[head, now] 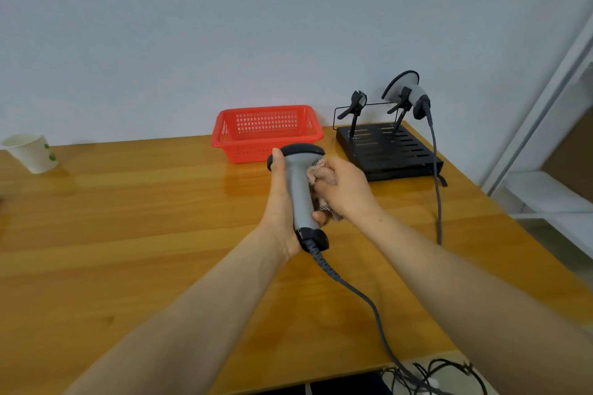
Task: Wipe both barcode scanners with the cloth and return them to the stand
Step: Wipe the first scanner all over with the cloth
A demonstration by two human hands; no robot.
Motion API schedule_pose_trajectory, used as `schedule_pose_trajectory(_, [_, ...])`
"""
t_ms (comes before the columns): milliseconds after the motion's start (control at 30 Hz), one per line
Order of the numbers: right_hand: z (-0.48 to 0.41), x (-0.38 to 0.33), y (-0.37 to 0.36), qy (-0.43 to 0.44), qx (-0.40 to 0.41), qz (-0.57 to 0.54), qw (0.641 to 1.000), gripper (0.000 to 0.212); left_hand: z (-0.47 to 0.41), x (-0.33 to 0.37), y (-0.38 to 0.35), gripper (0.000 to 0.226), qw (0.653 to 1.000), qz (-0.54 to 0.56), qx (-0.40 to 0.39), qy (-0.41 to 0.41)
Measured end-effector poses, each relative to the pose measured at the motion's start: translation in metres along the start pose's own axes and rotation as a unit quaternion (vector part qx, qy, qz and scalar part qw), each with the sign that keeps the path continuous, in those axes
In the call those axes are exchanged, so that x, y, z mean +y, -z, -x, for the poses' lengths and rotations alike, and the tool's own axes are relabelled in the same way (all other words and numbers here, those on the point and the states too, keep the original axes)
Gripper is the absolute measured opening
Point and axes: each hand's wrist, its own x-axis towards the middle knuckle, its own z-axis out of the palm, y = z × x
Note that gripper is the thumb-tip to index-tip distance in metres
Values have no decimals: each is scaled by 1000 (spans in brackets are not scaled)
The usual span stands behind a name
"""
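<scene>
My left hand (280, 202) grips a grey barcode scanner (300, 189) by its handle, above the middle of the wooden table (128, 234). The scanner's dark head points away from me, and its cable trails toward the table's near edge. My right hand (345, 186) holds a bunched pinkish cloth (321, 175) against the right side of the scanner. A second grey scanner (414, 94) sits in the right cradle of the black stand (390, 149) at the back right. The stand's left cradle (354, 106) holds nothing.
A red plastic basket (266, 131) stands against the wall, left of the stand. A white paper cup (32, 152) sits at the far left. The second scanner's cable (438, 196) hangs down the table's right side. Tangled cables (433, 375) lie below the near edge.
</scene>
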Motion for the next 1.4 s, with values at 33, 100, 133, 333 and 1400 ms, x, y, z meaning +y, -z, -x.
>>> schedule_pose_trajectory(33, [-3, 1, 4, 2, 8, 50, 999, 20, 0, 0, 1, 72, 1000, 4, 1, 2])
schedule_pose_trajectory(100, [-5, -2, 11, 24, 44, 60, 997, 26, -2, 1, 6, 58, 1000, 5, 8, -7])
schedule_pose_trajectory(133, [-5, -4, 14, 32, 55, 22, 998, 25, -3, 2, 9, 51, 1000, -4, 10, -15])
schedule_pose_trajectory(333, [11, -14, 1, 8, -22, -176, 984, 8, -4, 6, 4, 51, 999, 22, -25, 1])
schedule_pose_trajectory(1400, [9, 2, 5, -26, -93, -76, 993, 20, -3, 11, 20, 46, 1000, 0, -12, -20])
